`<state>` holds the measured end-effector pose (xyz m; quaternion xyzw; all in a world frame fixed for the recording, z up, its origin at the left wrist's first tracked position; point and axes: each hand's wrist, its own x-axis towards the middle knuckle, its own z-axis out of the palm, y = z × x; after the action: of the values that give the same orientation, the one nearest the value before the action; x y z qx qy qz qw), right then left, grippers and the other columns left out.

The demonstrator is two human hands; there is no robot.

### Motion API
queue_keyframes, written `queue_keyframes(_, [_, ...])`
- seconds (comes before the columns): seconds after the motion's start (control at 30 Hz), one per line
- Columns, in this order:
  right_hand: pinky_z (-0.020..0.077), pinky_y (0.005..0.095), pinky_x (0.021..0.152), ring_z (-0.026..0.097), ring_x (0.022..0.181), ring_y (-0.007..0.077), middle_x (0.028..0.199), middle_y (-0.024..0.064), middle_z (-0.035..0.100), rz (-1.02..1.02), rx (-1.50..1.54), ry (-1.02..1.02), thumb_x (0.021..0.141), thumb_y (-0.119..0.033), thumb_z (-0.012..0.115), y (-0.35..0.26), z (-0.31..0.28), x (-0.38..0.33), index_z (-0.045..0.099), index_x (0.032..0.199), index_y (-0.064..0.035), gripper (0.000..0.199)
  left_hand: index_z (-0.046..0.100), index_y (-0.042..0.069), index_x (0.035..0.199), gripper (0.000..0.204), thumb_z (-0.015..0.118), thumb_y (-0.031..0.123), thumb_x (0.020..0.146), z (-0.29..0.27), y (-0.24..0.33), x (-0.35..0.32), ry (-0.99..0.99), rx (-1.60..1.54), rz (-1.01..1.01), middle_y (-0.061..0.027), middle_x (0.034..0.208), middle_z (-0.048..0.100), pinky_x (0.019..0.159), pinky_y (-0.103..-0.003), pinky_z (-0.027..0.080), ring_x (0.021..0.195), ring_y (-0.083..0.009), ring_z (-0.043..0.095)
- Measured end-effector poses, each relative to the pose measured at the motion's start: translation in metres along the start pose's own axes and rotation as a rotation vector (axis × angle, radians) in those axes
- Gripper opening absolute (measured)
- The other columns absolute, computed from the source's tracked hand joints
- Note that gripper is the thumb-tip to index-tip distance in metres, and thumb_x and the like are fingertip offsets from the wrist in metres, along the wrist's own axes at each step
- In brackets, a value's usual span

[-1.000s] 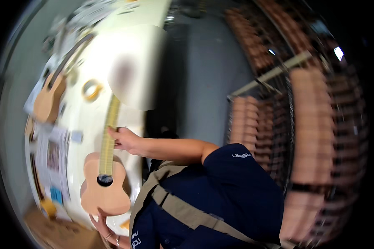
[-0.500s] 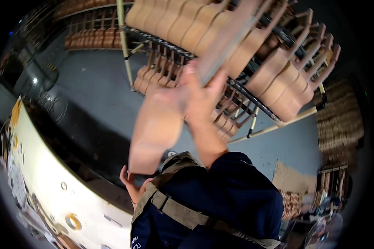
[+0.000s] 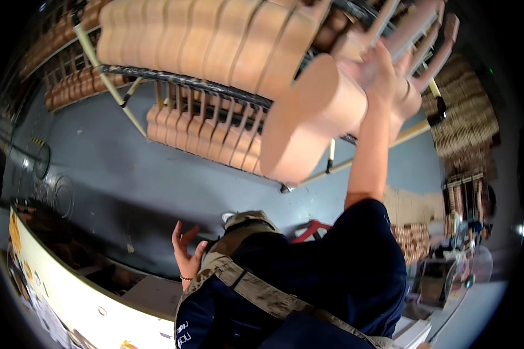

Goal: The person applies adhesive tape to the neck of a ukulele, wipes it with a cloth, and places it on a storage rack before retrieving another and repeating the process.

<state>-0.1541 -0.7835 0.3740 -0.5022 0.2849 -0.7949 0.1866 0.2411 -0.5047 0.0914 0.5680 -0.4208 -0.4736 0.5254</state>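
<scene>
My right hand (image 3: 390,75) is raised high, fingers wrapped around the narrow end of an unfinished pale wooden ukulele (image 3: 308,122). The instrument hangs tilted, its rounded body pointing down-left, in front of a metal rack (image 3: 157,75). Its neck end is up among the necks of the instruments stored on the upper shelf. My left hand (image 3: 186,250) is low beside my chest, fingers spread, holding nothing. My navy shirt and a tan strap fill the lower middle.
The rack holds rows of bare wooden ukulele bodies on an upper shelf (image 3: 204,41) and a lower shelf (image 3: 204,139). A white workbench edge (image 3: 70,296) curves along the lower left. Stacks of wooden parts (image 3: 466,116) stand at the right, above a grey floor (image 3: 116,174).
The view swung from the workbench, where the ukulele lay under both hands, to the rack. My right hand lifted the ukulele up and to the right; my left hand let go and dropped.
</scene>
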Motion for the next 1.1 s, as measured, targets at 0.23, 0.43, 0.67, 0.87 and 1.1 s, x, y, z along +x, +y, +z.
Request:
queue_keyframes(0.23, [0.0427,0.0306,0.058,0.051,0.065,0.0163,0.089,0.0057,0.056,0.030,0.054,-0.209,0.080,0.003,0.061,0.000,-0.004,0.020,0.045,0.112,-0.0073,0.037,0.029,0.005,0.140,0.079,0.075,0.014,0.077,0.020,0.007,0.018,-0.052,0.015,-0.009,-0.0180,0.115,0.061,0.099,-0.036,0.036,0.109,-0.0230,0.057])
queue_keyframes(0.43, [0.0469,0.0272,0.052,0.056,0.058,0.0143,0.085,0.0084,0.060,-0.008,-0.140,-0.081,0.077,0.005,0.062,0.008,-0.009,0.027,0.038,0.124,-0.0039,0.054,0.029,0.005,0.140,0.079,0.075,0.016,0.077,0.022,0.005,0.022,-0.044,0.021,-0.021,-0.0186,0.115,0.061,0.098,-0.035,0.036,0.109,-0.0236,0.057])
queue_keyframes(0.67, [0.0479,0.0268,0.053,0.057,0.058,0.0136,0.083,0.0101,0.062,-0.074,-0.163,-0.144,0.074,0.005,0.061,0.053,-0.003,0.078,0.036,0.132,-0.0036,0.064,0.030,0.005,0.139,0.075,0.072,0.009,0.078,0.027,0.000,0.014,-0.032,-0.019,-0.046,-0.0181,0.114,0.061,0.097,-0.035,0.038,0.108,-0.0227,0.057])
queue_keyframes(0.87, [0.0463,0.0245,0.058,0.055,0.066,0.0117,0.088,0.0062,0.060,-0.229,-0.282,-0.086,0.072,0.006,0.057,0.092,0.004,0.120,0.038,0.133,-0.0071,0.066,0.030,0.007,0.140,0.072,0.069,0.003,0.079,0.022,-0.003,0.008,0.038,-0.078,-0.056,-0.0166,0.112,0.062,0.095,-0.033,0.040,0.107,-0.0213,0.058])
queue_keyframes(1.1, [0.0346,0.0486,0.098,0.030,0.126,0.0377,0.135,0.0228,0.037,-0.527,-1.072,0.004,0.067,-0.020,0.070,0.128,-0.028,0.147,0.044,0.134,-0.0111,0.073,0.031,0.007,0.139,0.071,0.070,0.005,0.079,0.031,0.001,0.010,0.054,-0.118,-0.065,-0.0158,0.110,0.063,0.092,-0.032,0.042,0.104,-0.0204,0.058])
